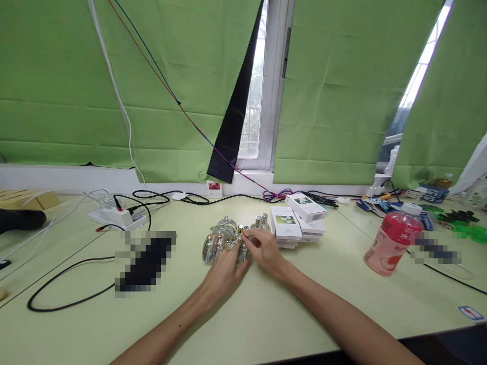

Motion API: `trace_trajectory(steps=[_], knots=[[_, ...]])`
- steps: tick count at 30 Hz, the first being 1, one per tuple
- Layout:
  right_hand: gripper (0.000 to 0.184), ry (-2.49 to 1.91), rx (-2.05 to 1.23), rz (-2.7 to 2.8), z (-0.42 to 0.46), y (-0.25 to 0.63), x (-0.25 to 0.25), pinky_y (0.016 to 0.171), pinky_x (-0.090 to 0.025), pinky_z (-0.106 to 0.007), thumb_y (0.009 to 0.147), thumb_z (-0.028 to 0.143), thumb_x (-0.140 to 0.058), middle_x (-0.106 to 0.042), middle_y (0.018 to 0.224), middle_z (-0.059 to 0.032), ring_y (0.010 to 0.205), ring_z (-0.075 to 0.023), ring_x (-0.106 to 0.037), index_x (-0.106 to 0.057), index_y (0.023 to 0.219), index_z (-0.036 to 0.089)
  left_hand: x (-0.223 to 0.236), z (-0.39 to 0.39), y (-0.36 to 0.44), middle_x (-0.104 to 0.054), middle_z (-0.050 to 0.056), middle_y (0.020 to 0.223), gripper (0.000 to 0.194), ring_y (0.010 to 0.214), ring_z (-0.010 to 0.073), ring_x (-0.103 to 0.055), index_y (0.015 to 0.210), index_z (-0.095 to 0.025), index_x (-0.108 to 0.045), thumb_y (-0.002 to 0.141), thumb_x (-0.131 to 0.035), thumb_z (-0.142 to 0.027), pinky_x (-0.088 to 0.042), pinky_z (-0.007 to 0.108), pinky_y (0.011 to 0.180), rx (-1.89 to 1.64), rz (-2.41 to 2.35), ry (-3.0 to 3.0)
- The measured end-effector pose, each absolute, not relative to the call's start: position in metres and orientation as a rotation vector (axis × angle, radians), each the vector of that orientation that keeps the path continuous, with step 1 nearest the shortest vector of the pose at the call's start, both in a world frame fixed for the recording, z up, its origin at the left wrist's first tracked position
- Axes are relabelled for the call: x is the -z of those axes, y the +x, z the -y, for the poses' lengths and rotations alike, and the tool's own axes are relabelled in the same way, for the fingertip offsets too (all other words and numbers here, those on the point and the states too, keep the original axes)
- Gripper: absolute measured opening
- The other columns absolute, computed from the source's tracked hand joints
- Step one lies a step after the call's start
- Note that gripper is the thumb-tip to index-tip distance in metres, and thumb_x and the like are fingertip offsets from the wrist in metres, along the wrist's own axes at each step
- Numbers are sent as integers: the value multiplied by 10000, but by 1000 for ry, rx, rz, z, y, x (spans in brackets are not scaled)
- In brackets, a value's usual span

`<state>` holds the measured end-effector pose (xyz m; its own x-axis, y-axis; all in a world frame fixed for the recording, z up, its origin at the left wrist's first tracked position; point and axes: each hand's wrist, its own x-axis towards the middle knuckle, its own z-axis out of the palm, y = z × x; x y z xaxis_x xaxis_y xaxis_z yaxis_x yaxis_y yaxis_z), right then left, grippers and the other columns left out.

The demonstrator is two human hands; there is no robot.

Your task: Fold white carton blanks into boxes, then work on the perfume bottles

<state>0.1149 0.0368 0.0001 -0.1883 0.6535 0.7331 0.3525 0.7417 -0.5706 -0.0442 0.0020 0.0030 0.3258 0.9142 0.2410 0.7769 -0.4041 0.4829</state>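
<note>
Several small clear glass perfume bottles [213, 247] stand in a cluster in the middle of the table, some with gold necks. My left hand [227, 259] is closed round one bottle at the right of the cluster; my fingers cover most of it. At the top of that bottle, the thumb and fingertips of my right hand [263, 249] pinch together on what looks like a small shiny cap. Just behind my right hand rise bottles with tall silver caps [264, 219]. White boxes [286, 224] with a green picture are stacked to their right.
A pink drink bottle [391, 243] stands at the right. At the left lie a blurred dark object [146, 263], a looping black cable [61, 271] and a white power strip [117, 217]. Cables run along the windowsill. Green plastic parts [475, 230] lie far right.
</note>
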Motion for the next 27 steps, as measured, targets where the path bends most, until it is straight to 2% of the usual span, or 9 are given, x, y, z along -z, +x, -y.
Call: trace_trajectory(steps=[6,15,27], knots=[[157,-825,-416,1732,-39,113,1,517,-395,-250,914,287,-572,-693,750,-16,508,-116,-471,-675,840,195,-3,-2,-43,-709,95,856,457,726,265,-673,1289,-144,-530,934,-472,-426,-395,302,607,-672,-1555,2302],[232,-798,-338,1802,-36,114,-2,566,-397,-251,966,302,-521,-635,727,-13,567,-128,-488,-659,814,194,-2,-2,-43,-708,96,860,424,746,262,-679,1245,-148,-547,935,-467,-427,-412,304,628,-677,-1548,2308],[195,-811,-488,1663,-38,110,3,521,-411,-273,909,339,-588,-725,806,-42,529,-131,-495,-692,821,200,-4,-2,-43,-700,95,860,435,739,262,-663,1252,-155,-548,929,-464,-434,-417,311,644,-665,-1560,2318]])
